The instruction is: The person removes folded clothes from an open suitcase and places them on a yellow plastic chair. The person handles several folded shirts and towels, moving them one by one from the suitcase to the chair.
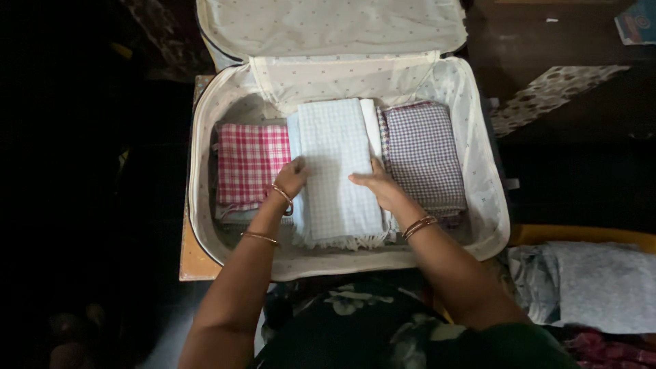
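Left hand flat on pale blue checked cloth, grip loose, holding nothing | right hand pressing its other edge | cloth lies mid-suitcase, between red checked cloth and purple checked cloth

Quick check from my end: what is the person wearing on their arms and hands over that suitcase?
Both forearms are bare, with no sleeves and no gloves. The left hand has a thin metal bangle at the wrist and another further up the forearm. The right hand has a pair of thin bangles at the wrist.
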